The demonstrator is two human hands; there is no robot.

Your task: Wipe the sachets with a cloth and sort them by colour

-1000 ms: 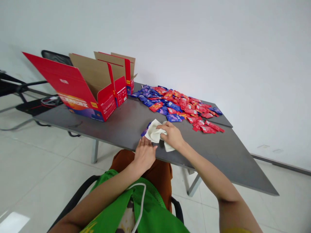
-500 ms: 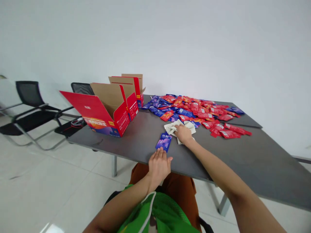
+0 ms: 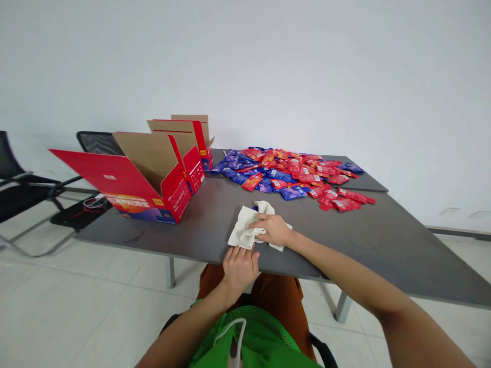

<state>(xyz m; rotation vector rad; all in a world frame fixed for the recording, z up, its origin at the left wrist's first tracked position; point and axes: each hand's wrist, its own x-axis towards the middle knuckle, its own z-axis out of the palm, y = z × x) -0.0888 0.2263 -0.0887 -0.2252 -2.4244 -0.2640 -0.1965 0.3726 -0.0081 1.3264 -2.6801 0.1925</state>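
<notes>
A crumpled white cloth (image 3: 241, 229) is bunched under my right hand (image 3: 273, 229), whose fingers are closed on it. It lies spread over a purple-blue pouch (image 3: 255, 208), and only a small bit of that pouch shows at the cloth's upper edge. At the table's front edge my left hand (image 3: 241, 265) lies flat, fingers stretched forward, the tips reaching the cloth's lower border. What is beneath those fingertips is hidden.
A heap of red and blue pouches (image 3: 284, 171) covers the back of the dark table (image 3: 345, 245). Two open cardboard boxes, a near one (image 3: 153, 194) and a far one (image 3: 203, 140), stand at the left with flaps raised. Black chairs (image 3: 82, 212) are beyond the table's left end.
My right hand has slid the cloth left and toward me, onto the pouch, which is now mostly covered. A blue pouch at the heap's front is uncovered. My left hand stays by the edge.
</notes>
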